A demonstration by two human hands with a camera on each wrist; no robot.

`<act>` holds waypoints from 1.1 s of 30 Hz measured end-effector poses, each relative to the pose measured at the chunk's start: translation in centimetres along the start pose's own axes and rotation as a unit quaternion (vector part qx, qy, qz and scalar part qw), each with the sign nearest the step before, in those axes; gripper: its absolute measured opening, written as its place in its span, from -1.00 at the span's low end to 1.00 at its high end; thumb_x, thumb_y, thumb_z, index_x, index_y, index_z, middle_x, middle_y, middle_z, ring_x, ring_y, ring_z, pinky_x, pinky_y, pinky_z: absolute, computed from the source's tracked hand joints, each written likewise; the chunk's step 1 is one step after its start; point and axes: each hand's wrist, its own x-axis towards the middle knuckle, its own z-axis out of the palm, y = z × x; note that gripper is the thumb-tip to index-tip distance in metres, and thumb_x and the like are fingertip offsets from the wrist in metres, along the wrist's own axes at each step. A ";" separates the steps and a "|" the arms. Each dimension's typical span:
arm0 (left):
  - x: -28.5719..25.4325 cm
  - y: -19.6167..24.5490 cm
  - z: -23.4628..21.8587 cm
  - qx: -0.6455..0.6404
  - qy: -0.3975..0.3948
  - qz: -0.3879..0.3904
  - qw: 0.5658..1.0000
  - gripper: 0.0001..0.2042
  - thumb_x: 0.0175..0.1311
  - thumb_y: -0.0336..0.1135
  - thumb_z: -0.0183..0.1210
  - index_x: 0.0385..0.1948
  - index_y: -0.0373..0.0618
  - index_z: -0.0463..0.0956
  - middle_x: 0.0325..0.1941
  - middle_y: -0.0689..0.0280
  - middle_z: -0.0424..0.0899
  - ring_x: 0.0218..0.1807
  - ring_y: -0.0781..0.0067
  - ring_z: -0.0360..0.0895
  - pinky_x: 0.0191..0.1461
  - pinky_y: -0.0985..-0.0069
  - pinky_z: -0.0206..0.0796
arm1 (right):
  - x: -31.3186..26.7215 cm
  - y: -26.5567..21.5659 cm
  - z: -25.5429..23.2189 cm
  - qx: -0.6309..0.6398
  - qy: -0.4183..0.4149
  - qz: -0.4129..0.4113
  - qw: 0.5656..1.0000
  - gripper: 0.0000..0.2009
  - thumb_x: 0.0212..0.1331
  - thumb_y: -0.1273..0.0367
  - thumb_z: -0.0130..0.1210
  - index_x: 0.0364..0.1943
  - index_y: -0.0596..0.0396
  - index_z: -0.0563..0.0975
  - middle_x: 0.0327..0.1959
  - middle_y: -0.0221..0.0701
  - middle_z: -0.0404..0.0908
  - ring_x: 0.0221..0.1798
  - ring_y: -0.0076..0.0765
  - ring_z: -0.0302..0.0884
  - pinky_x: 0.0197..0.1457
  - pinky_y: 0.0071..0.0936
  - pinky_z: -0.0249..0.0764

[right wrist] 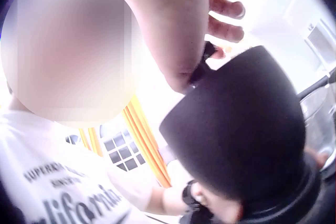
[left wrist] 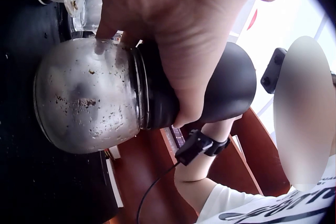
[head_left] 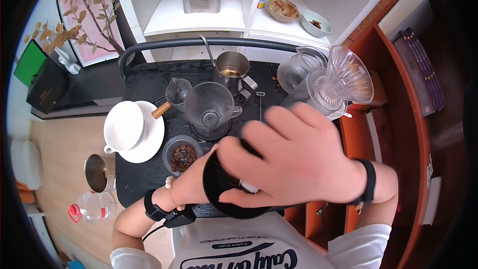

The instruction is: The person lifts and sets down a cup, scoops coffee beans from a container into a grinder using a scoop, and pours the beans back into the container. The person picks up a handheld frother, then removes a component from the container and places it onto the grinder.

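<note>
A tall vessel with a matt black, flared bowl (left wrist: 233, 85) above a rounded, see-through glass jar (left wrist: 86, 98) sits between the two hands, in front of the body at the near edge of the black counter (head_left: 144, 79). Brown specks cling to the jar. The left hand (left wrist: 170, 32) grips the narrow black collar where bowl and jar meet, thumb on one side, fingers wrapped round. The right hand (head_left: 294, 154) is over the bowl's mouth, fingers bent; the blur hides whether they hold anything.

The whole looks fairly heavy and stiff; the glass is probably the fragile, slippery part, so the collar seems the sounder hold.

Just beyond the left fingers is a small see-through round dish (head_left: 168, 150) of brown coffee beans (head_left: 183, 160), near enough to be knocked. Farther out from them stands a transparent handled cup (head_left: 208, 94), with a steel spouted jug (head_left: 234, 60) behind it. To their left, a white cup (head_left: 122, 124) rests on a white saucer (head_left: 155, 139). Beyond the right fingers are a thin metal stirrer (head_left: 260, 104) and a ribbed transparent cone (head_left: 358, 77), which limit that hand's forward reach.
</note>
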 end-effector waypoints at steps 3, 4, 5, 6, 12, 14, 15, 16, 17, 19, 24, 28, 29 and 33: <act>0.1 -0.2 -0.1 0.026 0.002 0.012 1.000 -0.50 -0.14 -0.20 0.23 -0.05 -0.06 0.38 -0.02 0.28 0.45 0.02 0.29 0.37 0.14 0.39 0.08 | -0.9 -1.0 -1.5 -0.048 -0.041 0.071 0.995 -0.60 -0.19 -0.04 0.09 -0.73 -0.03 0.33 -0.75 -0.56 0.12 -0.69 -0.50 0.10 -0.59 -0.57 -0.03; -0.5 -0.8 -0.1 -0.008 0.006 -0.030 1.000 -0.47 -0.15 -0.20 0.24 -0.03 -0.06 0.36 -0.01 0.27 0.45 0.04 0.27 0.34 0.14 0.39 0.08 | -0.9 -1.6 -2.0 -0.089 -0.064 0.123 0.986 -0.57 -0.22 -0.06 0.11 -0.77 -0.03 0.30 -0.77 -0.56 0.12 -0.72 -0.50 0.07 -0.61 -0.57 -0.04; -0.9 -1.2 0.0 -0.041 0.009 -0.071 0.997 -0.45 -0.16 -0.20 0.25 -0.01 -0.06 0.35 -0.01 0.26 0.45 0.06 0.25 0.31 0.14 0.40 0.08 | -1.0 -2.0 -2.3 -0.130 -0.087 0.174 0.972 -0.54 -0.24 -0.07 0.13 -0.81 -0.03 0.28 -0.80 -0.55 0.11 -0.76 -0.50 0.05 -0.63 -0.57 -0.05; -1.2 -1.0 0.1 -0.081 0.012 -0.151 0.985 -0.40 -0.19 -0.21 0.27 0.02 -0.09 0.32 -0.01 0.23 0.45 0.10 0.21 0.26 0.17 0.39 0.06 | -0.9 -2.3 -2.1 -0.131 -0.073 0.183 0.971 -0.50 -0.29 -0.08 0.16 -0.86 -0.02 0.25 -0.84 -0.53 0.12 -0.81 -0.49 0.03 -0.67 -0.57 -0.07; -1.5 -2.8 0.4 -0.010 0.036 -0.035 0.999 -0.43 -0.15 -0.28 0.22 0.02 -0.15 0.29 -0.02 0.20 0.44 0.05 0.27 0.34 0.19 0.38 0.03 | 0.1 -2.8 -0.6 -0.037 -0.120 0.231 0.965 -0.60 -0.22 0.06 0.16 -0.78 0.02 0.29 -0.82 -0.48 0.19 -0.78 -0.45 0.15 -0.62 -0.54 0.03; -1.4 -2.8 0.3 -0.041 0.038 -0.075 0.996 -0.44 -0.14 -0.29 0.22 0.01 -0.15 0.29 -0.02 0.21 0.44 0.05 0.29 0.35 0.19 0.39 0.02 | 0.1 -2.6 -0.1 -0.016 -0.119 0.230 0.966 -0.64 -0.21 0.11 0.16 -0.74 0.03 0.30 -0.80 -0.46 0.21 -0.76 -0.43 0.17 -0.60 -0.53 0.06; -1.2 -3.0 0.1 -0.017 0.032 -0.035 0.999 -0.45 -0.14 -0.30 0.21 0.00 -0.14 0.30 -0.02 0.20 0.44 0.05 0.29 0.34 0.19 0.39 0.03 | -0.1 -2.3 0.1 0.029 -0.104 0.212 0.971 -0.69 -0.21 0.16 0.15 -0.71 0.03 0.31 -0.77 -0.46 0.22 -0.71 -0.42 0.20 -0.57 -0.53 0.08; -1.0 -3.1 0.0 0.006 0.025 0.007 1.000 -0.46 -0.14 -0.30 0.21 -0.01 -0.13 0.30 -0.03 0.20 0.45 0.06 0.30 0.34 0.18 0.39 0.03 | -0.2 -1.9 0.3 0.074 -0.089 0.194 0.974 -0.73 -0.21 0.21 0.14 -0.68 0.03 0.31 -0.73 -0.45 0.23 -0.66 -0.41 0.23 -0.53 -0.52 0.10; -1.0 -3.0 -0.3 0.005 0.025 0.007 1.000 -0.46 -0.14 -0.30 0.21 -0.01 -0.13 0.30 -0.03 0.20 0.45 0.06 0.30 0.34 0.18 0.39 0.03 | -0.3 -1.5 0.8 0.074 -0.090 0.195 0.974 -0.73 -0.21 0.21 0.14 -0.68 0.03 0.31 -0.73 -0.45 0.23 -0.66 -0.41 0.23 -0.53 -0.52 0.10; -1.0 -2.7 -1.0 0.155 -0.073 0.087 0.981 -0.48 -0.13 -0.30 0.22 -0.02 -0.14 0.31 -0.05 0.20 0.46 0.06 0.29 0.34 0.17 0.38 0.04 | -0.4 -0.4 1.6 0.157 -0.053 0.031 0.986 -0.76 -0.24 0.27 0.13 -0.68 0.03 0.30 -0.68 -0.46 0.22 -0.58 -0.40 0.24 -0.49 -0.52 0.12; -0.8 -3.5 -1.0 -0.042 -0.093 -0.050 0.993 -0.64 0.06 -0.30 0.13 -0.06 -0.14 0.40 -0.02 0.26 0.46 0.05 0.46 0.37 0.03 0.55 0.27 | 1.0 3.2 2.2 0.185 -0.059 -0.238 0.952 -0.74 -0.18 0.25 0.04 -0.74 0.02 0.24 -0.71 -0.49 0.14 -0.62 -0.41 0.16 -0.50 -0.52 0.11; -0.2 -1.2 -0.7 -0.089 -0.063 -0.145 0.983 -0.36 -0.22 -0.18 0.32 -0.02 -0.15 0.27 -0.01 0.25 0.42 0.07 0.35 0.34 0.14 0.46 0.13 | 1.6 3.6 2.9 0.181 -0.003 -0.313 0.932 -0.73 -0.17 0.24 0.02 -0.77 0.01 0.22 -0.73 -0.50 0.13 -0.66 -0.42 0.13 -0.52 -0.52 0.10; 0.0 -0.1 -0.7 -0.130 -0.040 -0.181 0.974 -0.41 -0.21 -0.18 0.30 -0.05 -0.13 0.30 -0.04 0.25 0.44 0.03 0.33 0.37 0.11 0.44 0.15 | 1.8 3.6 2.9 0.178 0.000 -0.294 0.939 -0.73 -0.17 0.23 0.03 -0.78 0.00 0.24 -0.74 -0.51 0.13 -0.66 -0.43 0.13 -0.53 -0.52 0.09; -0.6 -2.7 -0.6 0.103 -0.048 0.001 0.994 -0.52 -0.17 -0.21 0.24 -0.12 -0.09 0.37 -0.15 0.22 0.48 -0.08 0.22 0.39 0.02 0.41 0.21 | 0.4 -0.1 0.1 -0.017 -0.059 0.066 0.996 -0.74 -0.23 0.16 0.08 -0.75 -0.07 0.30 -0.75 -0.56 0.16 -0.68 -0.47 0.14 -0.59 -0.52 0.02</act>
